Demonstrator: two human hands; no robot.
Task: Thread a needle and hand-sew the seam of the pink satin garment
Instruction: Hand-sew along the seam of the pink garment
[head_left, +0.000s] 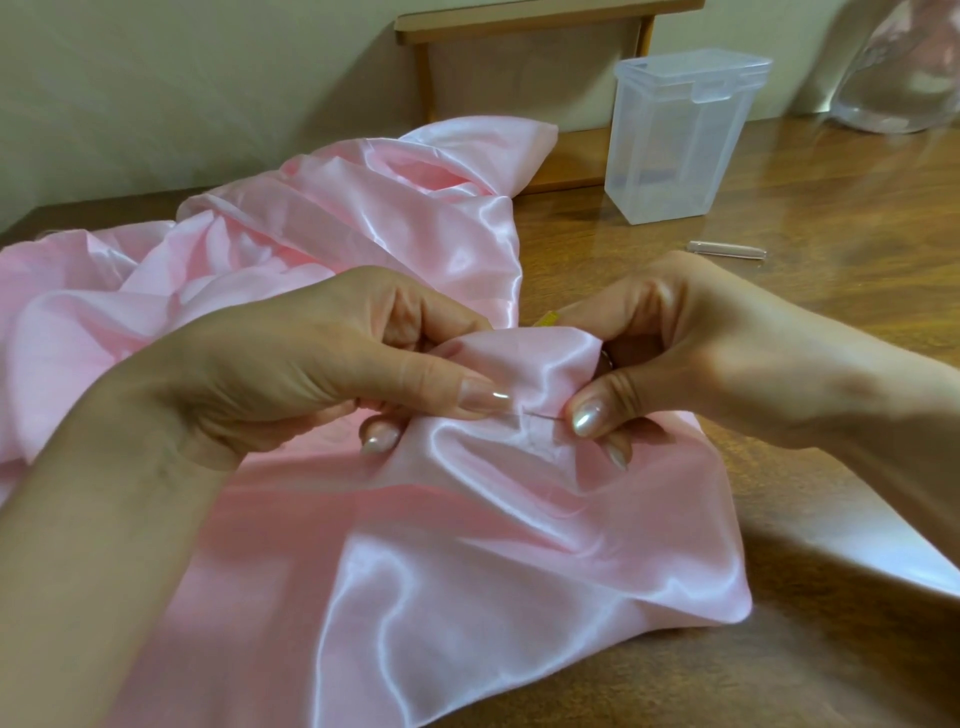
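Note:
The pink satin garment (426, 561) lies crumpled across the wooden table, reaching from the far left to the front middle. My left hand (311, 364) pinches a raised fold of the satin between thumb and fingers. My right hand (691, 353) pinches the same fold from the right, and its thumb and fingertips hold a thin needle (543, 414). The needle lies level and passes through the fabric between my two thumbs. A small yellow thing peeks out behind the fold near my right fingers. I see no thread clearly.
A clear plastic box (680, 135) with a lid stands at the back right. A small clear tube (727, 251) lies on the wooden table (831, 208) in front of it. A wooden frame (519, 26) leans at the back wall. A clear plastic bag (904, 67) sits far right.

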